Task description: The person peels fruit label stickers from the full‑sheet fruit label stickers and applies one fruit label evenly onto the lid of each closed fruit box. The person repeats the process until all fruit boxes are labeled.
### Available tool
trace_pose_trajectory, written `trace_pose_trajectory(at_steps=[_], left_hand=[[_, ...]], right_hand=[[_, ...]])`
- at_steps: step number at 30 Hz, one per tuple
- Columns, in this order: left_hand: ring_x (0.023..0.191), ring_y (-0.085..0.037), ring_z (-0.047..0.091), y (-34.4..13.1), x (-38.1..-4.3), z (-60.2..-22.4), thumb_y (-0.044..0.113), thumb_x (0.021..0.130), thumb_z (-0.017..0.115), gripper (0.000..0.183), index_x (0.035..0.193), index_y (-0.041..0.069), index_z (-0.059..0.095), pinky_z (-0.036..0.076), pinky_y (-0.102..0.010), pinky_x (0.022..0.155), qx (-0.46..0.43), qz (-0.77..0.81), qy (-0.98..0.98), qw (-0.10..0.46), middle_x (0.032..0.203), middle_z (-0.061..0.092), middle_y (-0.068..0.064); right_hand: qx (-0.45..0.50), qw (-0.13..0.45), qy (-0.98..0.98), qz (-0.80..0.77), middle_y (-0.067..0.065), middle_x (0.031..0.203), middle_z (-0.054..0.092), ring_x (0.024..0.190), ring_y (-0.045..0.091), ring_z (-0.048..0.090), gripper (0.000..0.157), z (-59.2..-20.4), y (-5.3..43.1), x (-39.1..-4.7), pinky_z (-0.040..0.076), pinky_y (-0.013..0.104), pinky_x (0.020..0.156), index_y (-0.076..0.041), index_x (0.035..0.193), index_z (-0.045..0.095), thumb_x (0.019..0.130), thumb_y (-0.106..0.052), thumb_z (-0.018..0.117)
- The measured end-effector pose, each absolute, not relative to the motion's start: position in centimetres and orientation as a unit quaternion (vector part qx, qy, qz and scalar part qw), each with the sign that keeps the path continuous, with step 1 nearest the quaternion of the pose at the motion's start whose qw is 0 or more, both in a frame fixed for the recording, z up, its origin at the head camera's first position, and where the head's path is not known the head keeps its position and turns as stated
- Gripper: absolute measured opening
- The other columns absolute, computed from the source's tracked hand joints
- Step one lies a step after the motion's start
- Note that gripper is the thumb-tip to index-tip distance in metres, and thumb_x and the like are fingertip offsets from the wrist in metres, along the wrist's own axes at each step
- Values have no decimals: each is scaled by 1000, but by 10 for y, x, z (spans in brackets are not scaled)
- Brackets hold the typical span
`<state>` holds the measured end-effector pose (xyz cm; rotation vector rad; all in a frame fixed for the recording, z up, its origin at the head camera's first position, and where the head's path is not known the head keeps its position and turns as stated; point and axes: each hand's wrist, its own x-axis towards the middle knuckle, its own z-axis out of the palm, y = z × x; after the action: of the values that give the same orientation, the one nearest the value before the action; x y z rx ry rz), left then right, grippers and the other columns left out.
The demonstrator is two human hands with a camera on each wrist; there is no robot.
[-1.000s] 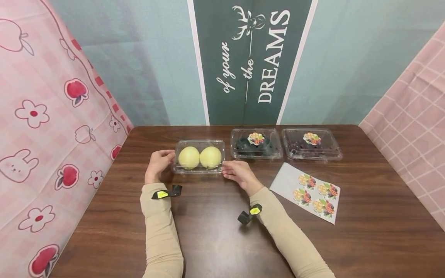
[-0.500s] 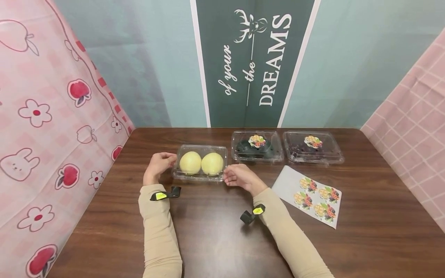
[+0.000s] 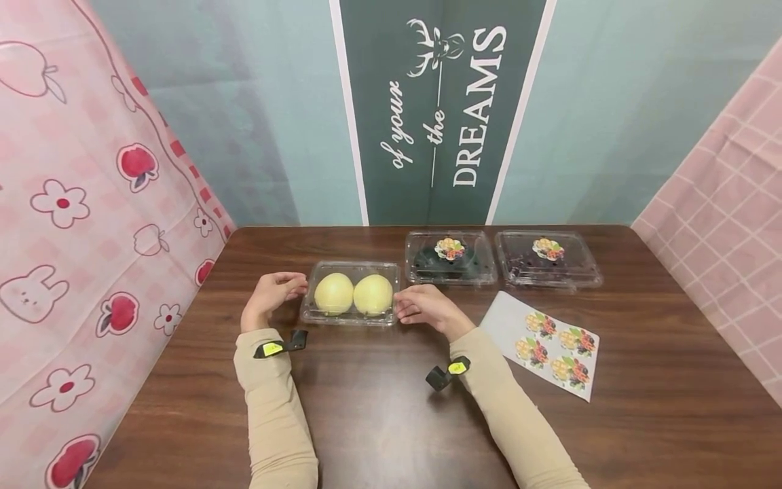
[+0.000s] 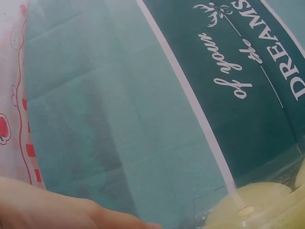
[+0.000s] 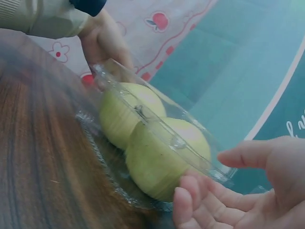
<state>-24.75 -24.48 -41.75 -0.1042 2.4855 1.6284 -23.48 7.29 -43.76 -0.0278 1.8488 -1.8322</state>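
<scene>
A clear plastic clamshell box point(image 3: 351, 320) with two round, pale yellow-green fruits point(image 3: 373, 295) lies on the table, its lid down. At its left end is my left hand point(image 3: 269, 296), fingertips right at the edge and fingers extended. My right hand point(image 3: 432, 310) is at the opposite end, relaxed fingers beside the wall. In the right wrist view, the right thumb point(image 5: 245, 153) and fingers point(image 5: 209, 202) are spread apart near the box corner, and the left hand's fingertips are partly hidden behind the box. The left wrist view shows only part of the left hand point(image 4: 62, 210) and fruit.
Two more clear boxes stand at the back right, one point(image 3: 452, 272) with dark contents, the other point(image 3: 550, 272) with dark purple contents. Each carries a fruit sticker on its lid. A white sheet point(image 3: 510, 319) with several fruit stickers lies right of my right hand. Fabric backdrops surround the wooden table point(image 3: 366, 421).
The box of fruits has come closer to me, moved along by both hands. Since half a second ago, my hands have drawn slightly apart, the left outward to the left, the right to the right.
</scene>
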Motion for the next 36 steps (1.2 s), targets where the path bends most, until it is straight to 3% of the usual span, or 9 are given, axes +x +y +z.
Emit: trace_pose_trajectory(at_steps=[8,16,22,27,32,36], left_hand=[[80,6,62,-243,-247,-421,17,98,55,38,127,-7,57,54,-30,94,-43,533,840,91,93,73,5],[77,9,62,-250,-242,-419,13,96,57,39,127,-11,55,52,-13,78,-13,538,836,108,88,73,9],[78,8,63,-257,-238,-420,11,96,57,41,128,-14,53,51,-11,78,29,541,827,149,85,72,15],[81,4,64,-257,-238,-418,15,95,59,42,128,-10,55,50,-15,82,42,518,840,158,89,73,11],[88,4,64,-253,-241,-416,19,94,61,45,130,-7,54,52,-31,98,46,515,842,156,108,73,-4],[91,5,63,-249,-242,-416,18,94,62,46,131,-7,53,50,-37,103,49,520,838,157,118,70,-14]], right_hand=[[10,257,680,-686,-5,64,60,58,5,57,13,-446,65,-233,52,19,59,3,98,59,94,-8,53],[-25,299,686,-664,-4,64,62,57,6,58,10,-444,68,-232,53,20,59,-6,86,58,92,-10,52],[-61,339,690,-637,-1,68,64,61,8,62,14,-441,79,-237,55,23,62,-5,88,61,94,-11,50],[-65,330,694,-637,0,69,66,62,9,65,16,-439,86,-241,56,24,63,-2,94,62,95,-12,50],[-43,307,692,-651,-3,67,65,61,7,63,12,-436,87,-242,56,22,62,-4,93,60,95,-10,51],[-32,299,694,-654,-4,65,63,60,6,62,10,-435,87,-241,55,21,61,-5,91,59,95,-9,50]])
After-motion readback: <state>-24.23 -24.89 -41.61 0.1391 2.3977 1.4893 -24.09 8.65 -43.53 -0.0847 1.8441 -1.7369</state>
